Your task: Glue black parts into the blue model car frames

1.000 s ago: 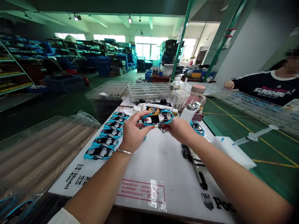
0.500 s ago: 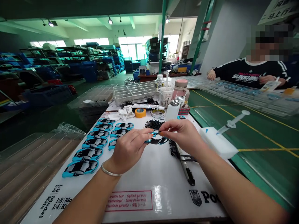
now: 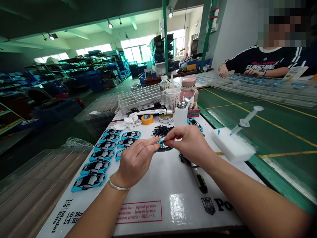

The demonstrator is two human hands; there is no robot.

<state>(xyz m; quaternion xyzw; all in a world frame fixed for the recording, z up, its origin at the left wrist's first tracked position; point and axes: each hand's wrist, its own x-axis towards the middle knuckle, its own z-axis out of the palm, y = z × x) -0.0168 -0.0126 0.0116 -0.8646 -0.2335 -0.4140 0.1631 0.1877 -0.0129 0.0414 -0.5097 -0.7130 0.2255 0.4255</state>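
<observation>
Both hands meet over the white board [image 3: 170, 185] and pinch one small blue-and-black plastic part [image 3: 163, 146] between them. My left hand [image 3: 136, 160], with a thin bracelet on the wrist, grips its left end with curled fingers. My right hand [image 3: 190, 142] pinches its right end with thumb and forefinger. A pile of small black pieces [image 3: 160, 131] lies just behind the hands. Two rows of finished blue-and-black parts [image 3: 104, 154] lie on the board to the left.
A black-handled tool [image 3: 198, 177] lies right of my hands. A white foam block [image 3: 232, 147] holds a syringe [image 3: 245, 121]. Tape rolls [image 3: 147, 119], a white bottle [image 3: 180, 113], cups and clear compartment trays [image 3: 140, 98] stand behind. A person in a dark sweatshirt [image 3: 267, 59] works far right.
The part came down from chest height to just above the board. My view swung right and tilted, so the board and the person at the right shifted in the picture.
</observation>
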